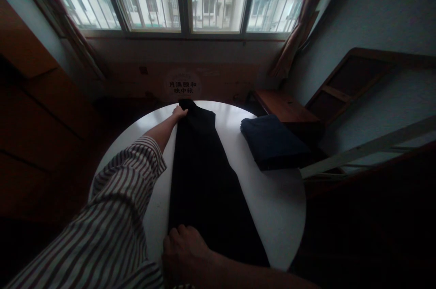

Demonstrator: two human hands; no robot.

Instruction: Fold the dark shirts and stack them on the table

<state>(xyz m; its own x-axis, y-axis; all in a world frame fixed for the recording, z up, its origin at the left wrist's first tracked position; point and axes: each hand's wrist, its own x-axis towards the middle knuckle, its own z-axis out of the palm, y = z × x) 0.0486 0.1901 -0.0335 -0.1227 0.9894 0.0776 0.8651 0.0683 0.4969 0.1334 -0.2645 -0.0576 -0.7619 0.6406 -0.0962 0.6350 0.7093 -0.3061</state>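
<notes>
A long black garment [204,175], like folded trousers, lies lengthwise across a round white table [279,207]. My left hand [179,112], on an arm in a striped sleeve, reaches to the far end of the garment, and its fingers are closed on the cloth's edge. My right hand [185,252] is at the near end by the table's front edge. Its knuckles are up and its fingers are curled onto the near left corner of the cloth. The room is dim, so the fingertips are hard to see.
A folded dark blue garment [272,141] lies on the table's right side, partly over the rim. Behind it stands a small wooden side table [286,107]. A cardboard box with printed characters [182,84] sits under the window. A wooden cabinet [41,134] fills the left.
</notes>
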